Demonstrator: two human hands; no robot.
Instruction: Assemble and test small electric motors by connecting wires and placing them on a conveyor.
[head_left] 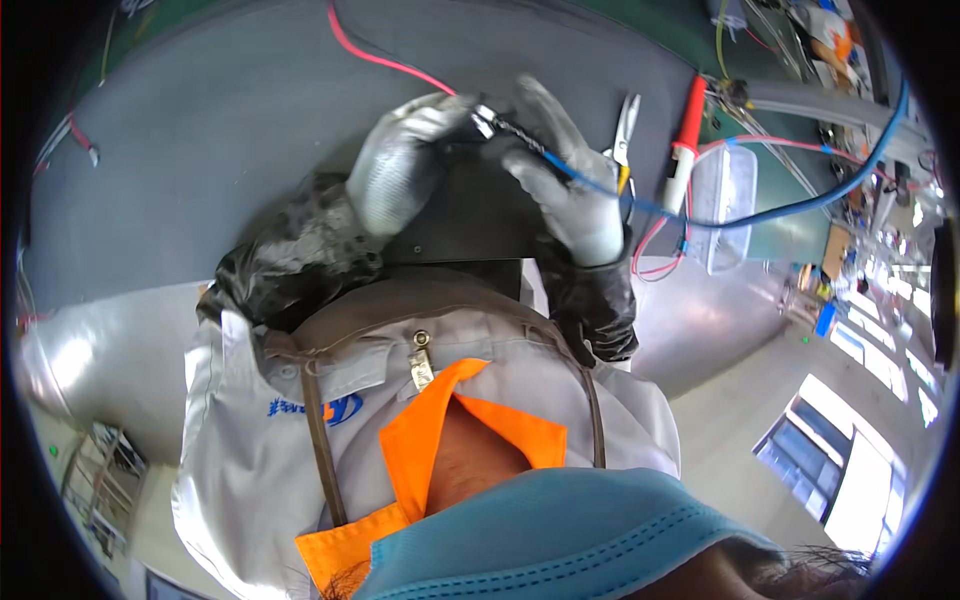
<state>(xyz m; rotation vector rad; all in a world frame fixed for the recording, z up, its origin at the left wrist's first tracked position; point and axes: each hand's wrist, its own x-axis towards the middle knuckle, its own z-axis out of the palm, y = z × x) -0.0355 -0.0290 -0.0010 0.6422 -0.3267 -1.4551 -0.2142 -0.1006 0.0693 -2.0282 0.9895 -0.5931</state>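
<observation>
My left hand, in a pale grey coated glove, closes its fingers on a small dark wire connector with a bright silvery part. From it a red wire runs up to the far edge. A dark twisted stretch of cable leaves its other side and passes into a blue cable, which crosses in front of my right hand and arcs to the far right. My right hand, gloved alike, is beside the cable, its thumb and fingers apart. Scissors lie just right of it.
The grey worktop spreads beneath my hands. Right of the scissors are a red-and-white handheld tool with a looped red cord and a clear plastic tray. Loose wires lie at the far left. Cluttered shelving stands at the upper right.
</observation>
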